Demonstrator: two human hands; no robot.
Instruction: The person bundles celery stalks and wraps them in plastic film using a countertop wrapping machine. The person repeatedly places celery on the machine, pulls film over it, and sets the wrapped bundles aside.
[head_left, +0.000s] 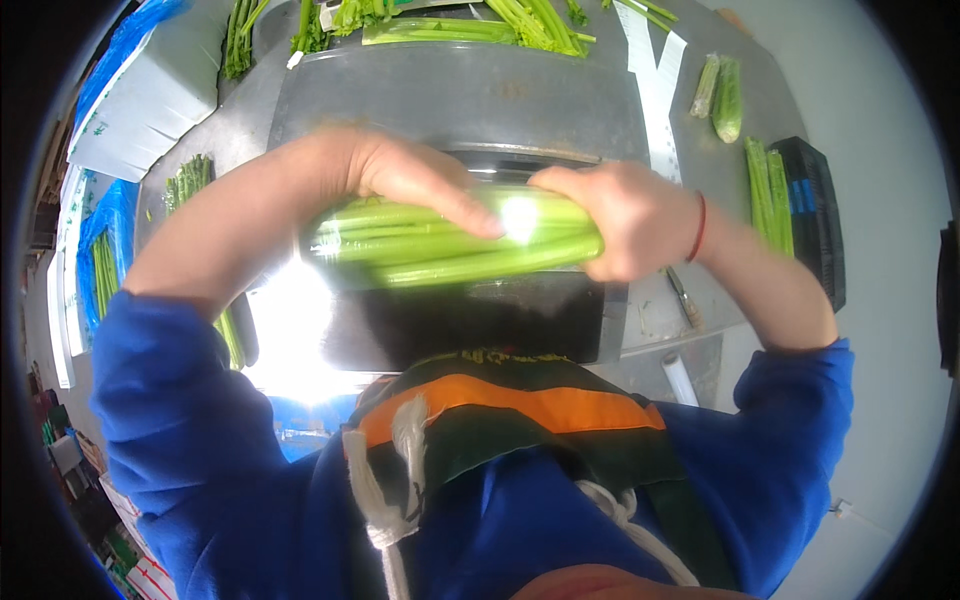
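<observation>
A bunch of celery stalks (450, 240), wrapped in clear plastic film, lies sideways in both my hands above a metal wrapping machine (465, 97). My right hand (630, 217), with a red cord at the wrist, grips the bunch by its right end. Across the top of its left part rests my left hand (420, 184), blurred, thumb pressed on the film and fingers hidden behind the stalks. Below the bunch, the machine's dark plate (495, 319) shows strong glare at its left.
More celery (532, 26) lies along the far edge. Wrapped bunches (726, 101), a black tray (814, 217) and a knife (684, 300) are at the right. A strip of white labels (656, 97) crosses the machine's right side. At the left stand a white foam box (157, 90) and asparagus (187, 180).
</observation>
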